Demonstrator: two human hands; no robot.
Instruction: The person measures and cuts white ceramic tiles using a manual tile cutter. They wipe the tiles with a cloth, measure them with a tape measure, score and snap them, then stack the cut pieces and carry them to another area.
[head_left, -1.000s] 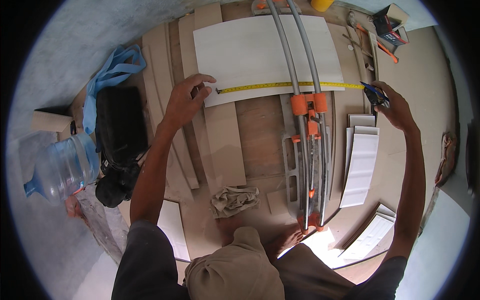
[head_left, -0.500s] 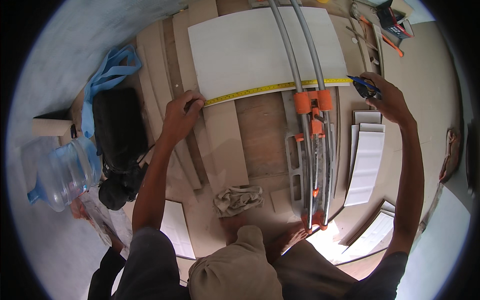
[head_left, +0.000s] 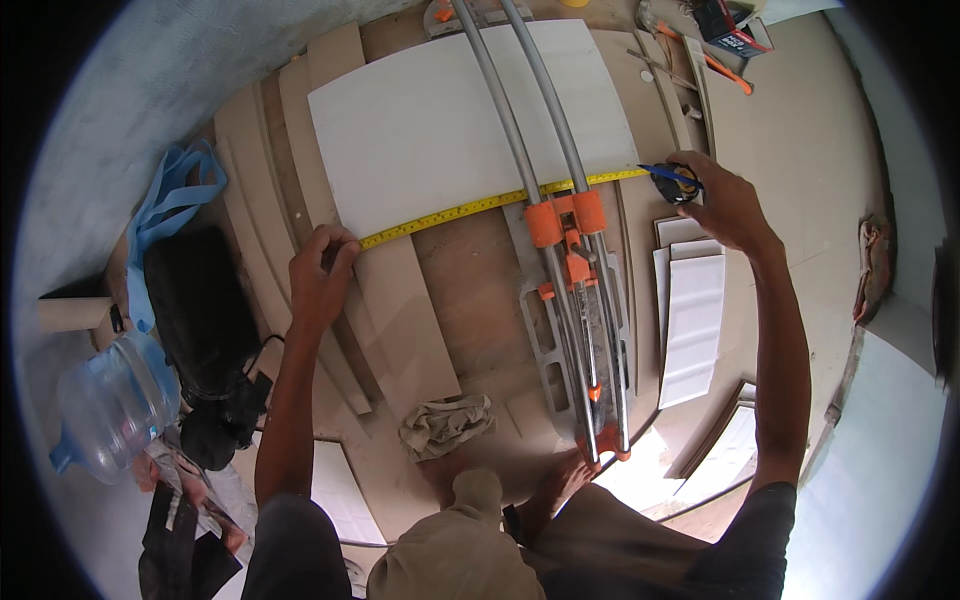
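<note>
Head view, left hand: one left hand (head_left: 322, 272), left of centre; the free end of the yellow tape blade (head_left: 440, 217) is pinched between thumb and fingers, its tip covered by them.
Right hand: one right hand (head_left: 722, 198), right of the frame's upper middle; the dark tape case (head_left: 672, 187) is gripped in curled fingers, partly hidden, with one blue pointed implement (head_left: 655, 170).
Tape blade: stretched along the lower edge of one white panel (head_left: 420, 130), upper middle; crossed and partly covered by two steel rails.
Tile cutter: one, with orange fittings (head_left: 565, 220); its far end is cut off by the upper edge.
White strips (head_left: 695, 310): overlapped at right; an exact count cannot be made.
Left side: one clear bottle (head_left: 115, 405), one black bag (head_left: 200, 310), its lower end hard to make out.
Lower middle: one crumpled cloth (head_left: 445, 425).
</note>
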